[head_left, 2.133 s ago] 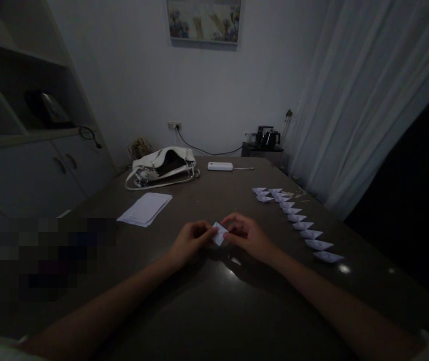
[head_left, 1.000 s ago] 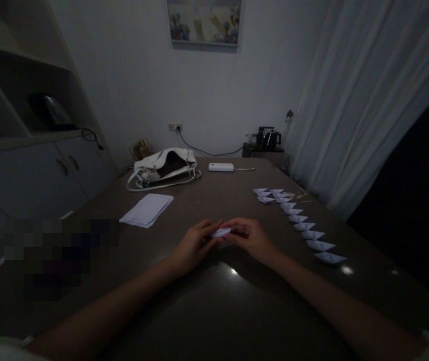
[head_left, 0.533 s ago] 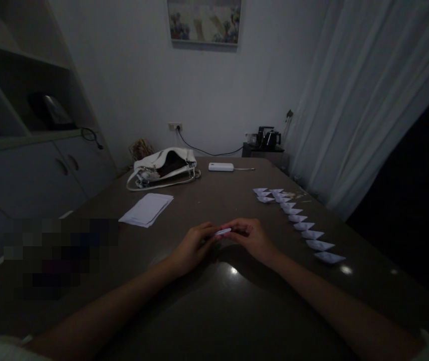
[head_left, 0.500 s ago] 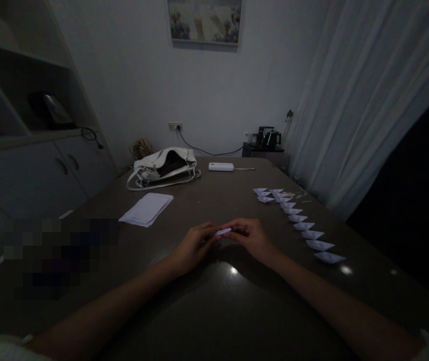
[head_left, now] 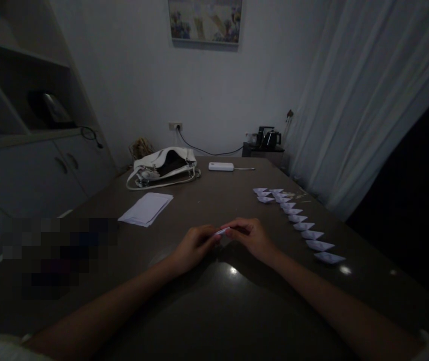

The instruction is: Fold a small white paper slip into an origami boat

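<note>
A small folded piece of white paper (head_left: 222, 231) is held between my two hands over the middle of the dark table. My left hand (head_left: 196, 244) pinches its left end, fingers closed. On the other end, my right hand (head_left: 251, 237) grips with thumb and fingertips. Most of the paper is hidden by my fingers. To the right, several folded paper boats (head_left: 312, 234) stand in a slanting row, with a few more grouped at its far end. A stack of white paper sheets (head_left: 147, 209) lies to the left, beyond my left hand.
Toward the back of the table (head_left: 214, 306) sit a white handbag (head_left: 162, 165) and a white power bank (head_left: 221, 166) with a short cable. A blurred-out patch (head_left: 60, 255) covers the table's left side. A curtain (head_left: 350, 100) hangs along the right.
My fingers have shifted slightly on the folded paper, and my right thumb now covers more of its right end. The boats and the stack have not moved.
</note>
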Demonstrator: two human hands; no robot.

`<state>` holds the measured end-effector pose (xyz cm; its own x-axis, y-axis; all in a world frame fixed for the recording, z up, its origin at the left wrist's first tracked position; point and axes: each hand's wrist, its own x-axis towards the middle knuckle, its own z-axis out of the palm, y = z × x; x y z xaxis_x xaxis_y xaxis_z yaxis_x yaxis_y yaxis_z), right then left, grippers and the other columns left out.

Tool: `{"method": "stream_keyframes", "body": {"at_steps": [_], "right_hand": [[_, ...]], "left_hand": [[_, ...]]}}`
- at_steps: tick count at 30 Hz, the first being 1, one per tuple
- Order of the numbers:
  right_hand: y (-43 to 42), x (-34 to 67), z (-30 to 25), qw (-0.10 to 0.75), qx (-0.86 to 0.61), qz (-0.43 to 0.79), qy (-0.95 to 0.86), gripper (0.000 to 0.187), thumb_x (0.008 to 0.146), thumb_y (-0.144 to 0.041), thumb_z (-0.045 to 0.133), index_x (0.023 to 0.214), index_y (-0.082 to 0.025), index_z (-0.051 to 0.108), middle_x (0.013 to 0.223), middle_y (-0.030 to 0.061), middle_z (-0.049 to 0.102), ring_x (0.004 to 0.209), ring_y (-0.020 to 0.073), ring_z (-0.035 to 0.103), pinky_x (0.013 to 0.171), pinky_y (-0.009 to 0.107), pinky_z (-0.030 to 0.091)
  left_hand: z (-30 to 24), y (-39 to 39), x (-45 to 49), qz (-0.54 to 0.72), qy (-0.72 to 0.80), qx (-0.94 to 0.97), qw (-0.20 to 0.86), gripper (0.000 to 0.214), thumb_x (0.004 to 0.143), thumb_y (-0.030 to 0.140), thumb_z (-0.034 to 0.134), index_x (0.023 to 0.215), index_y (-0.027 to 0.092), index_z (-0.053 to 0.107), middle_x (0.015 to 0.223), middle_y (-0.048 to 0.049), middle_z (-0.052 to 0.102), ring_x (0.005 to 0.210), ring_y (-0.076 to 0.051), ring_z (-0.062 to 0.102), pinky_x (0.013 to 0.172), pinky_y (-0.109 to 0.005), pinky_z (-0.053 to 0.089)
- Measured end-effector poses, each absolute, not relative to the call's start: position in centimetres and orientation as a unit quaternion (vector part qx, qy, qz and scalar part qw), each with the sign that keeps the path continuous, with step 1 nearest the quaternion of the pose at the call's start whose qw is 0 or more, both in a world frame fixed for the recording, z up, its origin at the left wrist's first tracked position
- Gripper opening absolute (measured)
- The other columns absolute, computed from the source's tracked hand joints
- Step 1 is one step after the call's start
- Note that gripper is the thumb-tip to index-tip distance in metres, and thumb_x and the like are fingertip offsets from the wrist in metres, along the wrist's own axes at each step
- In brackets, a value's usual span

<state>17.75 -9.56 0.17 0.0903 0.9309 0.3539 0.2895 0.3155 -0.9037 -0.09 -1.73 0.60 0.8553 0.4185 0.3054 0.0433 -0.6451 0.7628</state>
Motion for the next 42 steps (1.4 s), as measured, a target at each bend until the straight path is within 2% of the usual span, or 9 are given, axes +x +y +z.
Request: {"method": "stream_keyframes", "body": {"at_steps": [4,8,15,27,34,42], "right_hand": [[-9.52,17.78,0.03,0.542,-0.500,0.284,-0.613,0.021,0.077,-0.036,0.067,0.085,-0.018,0.073,0.079,0.0051,0.070,0.073,0.0159,0.064,0.067,0.027,0.048],[-9.58,17.70,0.05,0.534,-0.508,0.257,-0.625,0.020,0.080,-0.035,0.064,0.083,-0.018,0.073,0.071,0.0038,0.067,0.065,0.0139,0.060,0.061,0.025,0.045],[-9.77,17.64,0.38,0.525,-0.505,0.249,-0.639,0.017,0.081,-0.032,0.063,0.086,-0.019,0.072,0.081,0.0053,0.069,0.076,0.0158,0.063,0.068,0.027,0.047],[-9.86,17.56,0.49,0.506,-0.499,0.240,-0.661,0.017,0.082,-0.030,0.061,0.086,-0.018,0.072,0.082,0.0052,0.069,0.077,0.0154,0.063,0.070,0.027,0.047],[-9.84,17.39,0.44,0.507,-0.508,0.240,-0.654,0.021,0.084,-0.033,0.059,0.087,-0.017,0.071,0.081,0.0053,0.069,0.074,0.0146,0.062,0.066,0.026,0.047],[-9.93,17.41,0.60,0.498,-0.526,0.246,-0.644,0.020,0.083,-0.033,0.059,0.078,-0.016,0.068,0.076,0.0046,0.068,0.072,0.0153,0.062,0.067,0.027,0.048]], "left_hand": [[0.73,-1.78,-0.05,0.224,0.138,0.867,0.423,0.037,0.093,0.038,0.040,0.078,0.010,0.059,0.070,-0.0005,0.050,0.064,-0.012,0.047,0.058,-0.022,0.035],[1.05,-1.93,-0.03,0.228,0.139,0.865,0.425,0.038,0.092,0.037,0.041,0.071,0.010,0.057,0.068,-0.0005,0.049,0.063,-0.012,0.047,0.058,-0.022,0.035],[0.89,-1.84,-0.02,0.227,0.140,0.871,0.412,0.036,0.093,0.036,0.041,0.072,0.011,0.057,0.069,0.0001,0.049,0.063,-0.011,0.047,0.058,-0.021,0.036],[0.85,-1.99,-0.06,0.225,0.131,0.895,0.362,0.033,0.094,0.033,0.039,0.080,0.012,0.060,0.072,-0.0009,0.053,0.067,-0.012,0.050,0.062,-0.022,0.037],[0.73,-2.04,0.08,0.221,0.155,0.893,0.361,0.038,0.094,0.035,0.036,0.070,0.012,0.054,0.065,0.0003,0.051,0.060,-0.011,0.047,0.058,-0.021,0.035],[0.89,-2.22,0.16,0.209,0.139,0.891,0.378,0.039,0.094,0.036,0.036,0.069,0.012,0.054,0.062,0.0013,0.048,0.058,-0.010,0.044,0.055,-0.021,0.034]]}}
